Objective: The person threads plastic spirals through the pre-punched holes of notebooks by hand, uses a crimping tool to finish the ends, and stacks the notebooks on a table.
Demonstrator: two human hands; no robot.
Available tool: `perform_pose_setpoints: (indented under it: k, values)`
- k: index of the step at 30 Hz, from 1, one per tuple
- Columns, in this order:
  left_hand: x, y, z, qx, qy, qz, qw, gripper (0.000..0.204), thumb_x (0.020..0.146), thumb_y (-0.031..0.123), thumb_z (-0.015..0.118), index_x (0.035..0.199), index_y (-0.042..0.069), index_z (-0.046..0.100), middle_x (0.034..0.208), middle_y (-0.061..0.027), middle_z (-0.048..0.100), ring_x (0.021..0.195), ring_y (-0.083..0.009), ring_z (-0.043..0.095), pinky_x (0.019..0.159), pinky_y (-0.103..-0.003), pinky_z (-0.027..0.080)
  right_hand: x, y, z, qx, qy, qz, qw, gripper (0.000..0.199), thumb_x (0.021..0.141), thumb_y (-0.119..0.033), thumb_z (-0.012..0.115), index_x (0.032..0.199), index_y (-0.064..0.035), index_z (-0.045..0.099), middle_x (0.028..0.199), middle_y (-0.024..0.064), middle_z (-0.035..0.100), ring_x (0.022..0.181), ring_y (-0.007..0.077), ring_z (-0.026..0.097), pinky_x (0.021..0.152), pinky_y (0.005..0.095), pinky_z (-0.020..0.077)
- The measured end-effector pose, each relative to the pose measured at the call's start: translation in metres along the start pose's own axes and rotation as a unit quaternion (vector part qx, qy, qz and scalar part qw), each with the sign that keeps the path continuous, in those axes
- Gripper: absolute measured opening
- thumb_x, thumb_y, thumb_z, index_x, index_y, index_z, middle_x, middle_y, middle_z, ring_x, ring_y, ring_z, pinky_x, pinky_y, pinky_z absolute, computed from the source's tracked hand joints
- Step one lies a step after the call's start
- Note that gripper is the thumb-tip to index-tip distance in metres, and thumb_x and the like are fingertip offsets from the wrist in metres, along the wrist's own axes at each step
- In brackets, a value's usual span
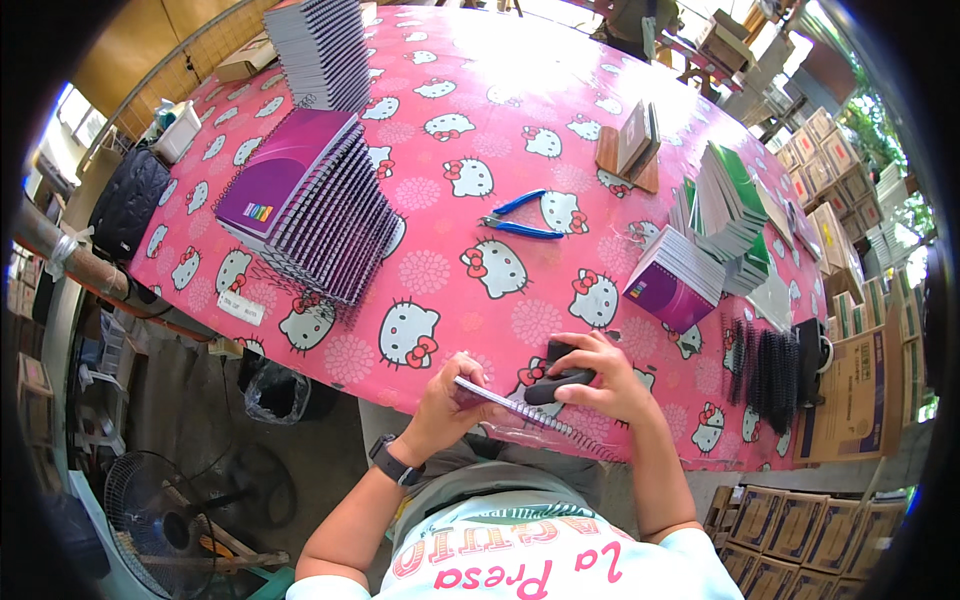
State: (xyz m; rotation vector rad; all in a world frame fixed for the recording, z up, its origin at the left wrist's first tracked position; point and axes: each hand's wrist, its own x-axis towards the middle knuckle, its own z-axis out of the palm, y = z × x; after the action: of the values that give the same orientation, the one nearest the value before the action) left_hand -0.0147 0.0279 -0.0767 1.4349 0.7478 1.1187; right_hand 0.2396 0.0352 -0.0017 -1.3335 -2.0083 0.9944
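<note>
My left hand [452, 402] grips a thin spiral-bound notebook [502, 404] by its edge, tilted so that mostly its edge shows. Along that edge a dark coil [575, 437] runs down toward the right. My right hand [612, 378] is wrapped round a black hand tool [560, 387] with two thick arms, just above the notebook's bound edge. The tool's exact kind is not clear. Farther off on the table lie blue-handled pliers [527, 214], their handles spread apart.
A pink patterned cloth covers the table [420, 270]. Tall stacks of purple spiral notebooks [300, 190] stand at left. At right are unbound purple book blocks [675, 280], green-covered books [730, 195], a wooden stand [630, 155] and loose black coils [765, 375]. A fan [165, 515] stands at lower left.
</note>
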Motion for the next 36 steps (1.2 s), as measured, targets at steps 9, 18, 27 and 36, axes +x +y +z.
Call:
perform_pose_setpoints:
  k: [9,18,27,36]
  values:
    - [0.003,-0.001,-0.004,0.021,-0.018,0.028,0.999,0.040,0.073,0.008,0.081,0.093,0.008,0.047,0.087,-0.0022,0.048,0.077,-0.0116,0.047,0.066,-0.025,0.043,0.009,-0.020,-0.005,0.285,-0.143,-0.098,0.943,0.063,0.072,-0.061,0.068,0.096,-0.0026,0.071,0.128,0.0206,0.057,0.111,0.0304,0.057,0.095,0.0398,0.0419]
    - [0.006,0.010,0.003,0.104,-0.010,0.050,0.993,0.038,0.074,0.006,0.079,0.095,0.006,0.049,0.087,-0.0043,0.050,0.076,-0.0149,0.051,0.064,-0.030,0.044,0.011,-0.053,0.005,-0.160,0.084,-0.118,0.977,0.054,0.069,-0.030,0.081,0.115,-0.0111,0.061,0.127,0.0145,0.053,0.115,0.0329,0.050,0.096,0.0443,0.0418]
    - [0.008,0.053,0.018,-0.005,0.036,0.036,0.999,0.024,0.076,-0.001,0.076,0.092,0.004,0.058,0.087,-0.0051,0.060,0.074,-0.0108,0.056,0.063,-0.025,0.046,-0.004,-0.070,0.031,-0.046,0.151,-0.179,0.971,0.027,0.078,-0.007,0.070,0.105,-0.0049,0.065,0.086,0.0076,0.063,0.078,0.0260,0.060,0.069,0.0343,0.0506]
    - [0.008,0.063,0.016,-0.023,0.044,0.010,0.999,0.024,0.073,-0.005,0.076,0.090,0.003,0.062,0.089,-0.0064,0.064,0.079,-0.0107,0.061,0.068,-0.024,0.051,-0.006,-0.081,0.041,0.005,0.221,-0.171,0.960,0.030,0.077,-0.010,0.074,0.105,-0.0033,0.065,0.088,0.0075,0.067,0.072,0.0221,0.061,0.062,0.0313,0.0496]
